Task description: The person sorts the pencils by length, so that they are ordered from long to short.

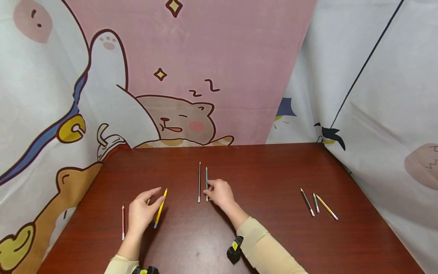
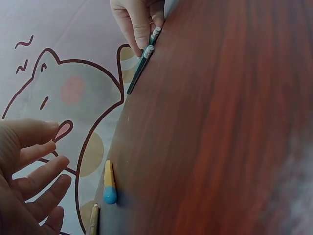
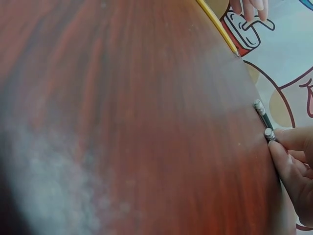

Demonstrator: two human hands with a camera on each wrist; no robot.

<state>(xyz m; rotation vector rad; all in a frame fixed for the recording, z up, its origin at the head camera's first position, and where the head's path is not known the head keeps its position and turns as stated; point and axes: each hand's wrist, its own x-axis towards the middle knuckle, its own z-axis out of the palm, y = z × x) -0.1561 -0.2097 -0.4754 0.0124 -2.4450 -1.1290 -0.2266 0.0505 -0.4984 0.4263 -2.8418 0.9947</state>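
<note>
My right hand [image 1: 220, 193] pinches a teal pencil [image 1: 206, 174] near its eraser end between thumb and finger. Just left of that lies a dark pencil [image 1: 199, 182], roughly parallel, tip pointing away. In the right wrist view, thumb and finger [image 3: 288, 164] close at the metal end of a pencil [image 3: 269, 134]. My left hand [image 1: 141, 213] hovers over the table, fingers spread and loosely bent, holding nothing. Beside its thumb is a yellow pencil [image 1: 160, 209] with a blue end. A gold-coloured pencil [image 2: 93, 220], partly hidden behind the left hand in the head view, lies close by.
A red pencil [image 1: 123, 222] lies at the left of the brown table [image 1: 273, 243]. On the right side lie a black pencil [image 1: 307, 202], a short green pencil [image 1: 316, 203] and another yellow pencil [image 1: 327, 207]. Printed cloth [image 1: 239, 76] hangs behind the table.
</note>
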